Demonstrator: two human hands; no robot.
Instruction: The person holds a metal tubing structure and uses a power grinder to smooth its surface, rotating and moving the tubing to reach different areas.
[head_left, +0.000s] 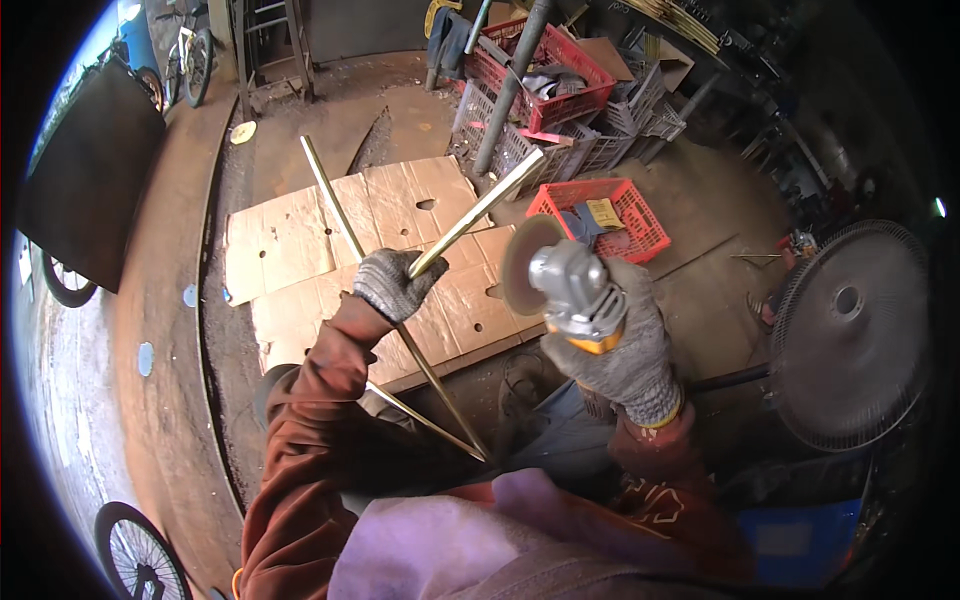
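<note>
My left hand (388,286), in a grey knit glove, is closed around a brass-coloured metal bar (482,210) that slants up to the right. A second long bar (326,188) runs behind that hand and down to a corner, where it meets a shorter bar (428,420). Whether the held bar joins them is hidden by my hand and sleeve. My right hand (630,355), also gloved, grips an angle grinder (575,288) with a silver head and a yellow-orange body. Its disc (518,268) faces the held bar's side, apart from it.
Flattened cardboard (290,240) lies on the floor ahead. A red crate (640,215) sits beyond the grinder, with stacked crates (590,80) behind it. A large round fan (850,335) stands close on the right. A dark panel (95,170) and bicycles (190,60) are at left.
</note>
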